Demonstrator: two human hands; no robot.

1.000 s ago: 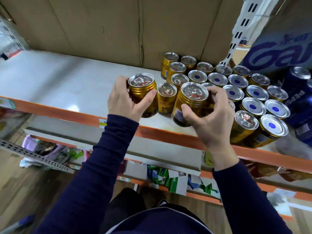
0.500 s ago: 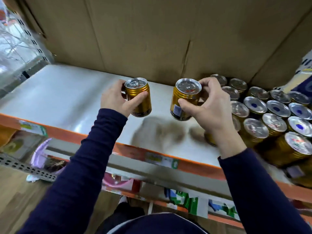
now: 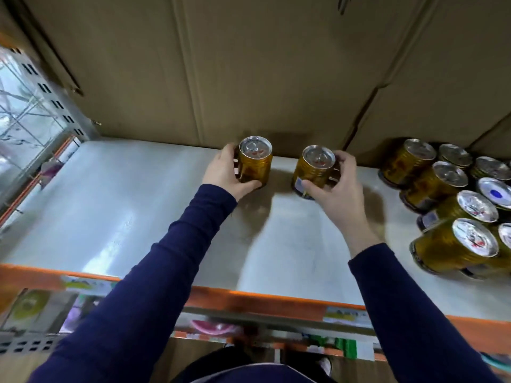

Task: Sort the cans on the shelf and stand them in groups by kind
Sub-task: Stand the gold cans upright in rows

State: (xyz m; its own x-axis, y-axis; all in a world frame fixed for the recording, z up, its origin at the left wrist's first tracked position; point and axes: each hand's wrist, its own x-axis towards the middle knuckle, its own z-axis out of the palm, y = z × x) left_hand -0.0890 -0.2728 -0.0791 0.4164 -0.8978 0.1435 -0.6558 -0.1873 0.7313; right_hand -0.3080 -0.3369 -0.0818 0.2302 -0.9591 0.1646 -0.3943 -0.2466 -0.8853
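Reach extended since earlier frame, to rear edge of grey shelf [image 3: 110, 217]. Fingers of left hand [image 3: 224, 172] clamped round ribbed gold metal can [image 3: 254, 161]; fingers of right hand [image 3: 336, 186] clamped round second gold can [image 3: 313, 168]. Risk: release before bases seat flat, can topples toward right-edge gold-can cluster [image 3: 442, 217].

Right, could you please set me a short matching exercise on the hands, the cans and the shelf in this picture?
1. left hand
2. right hand
3. group of cans
4. shelf's front edge

a. orange
b. grips the can nearer the group
c. stands at the far right
d. grips the can farther from the group

Pairs: 1-d, 2-b, 3-c, 4-a
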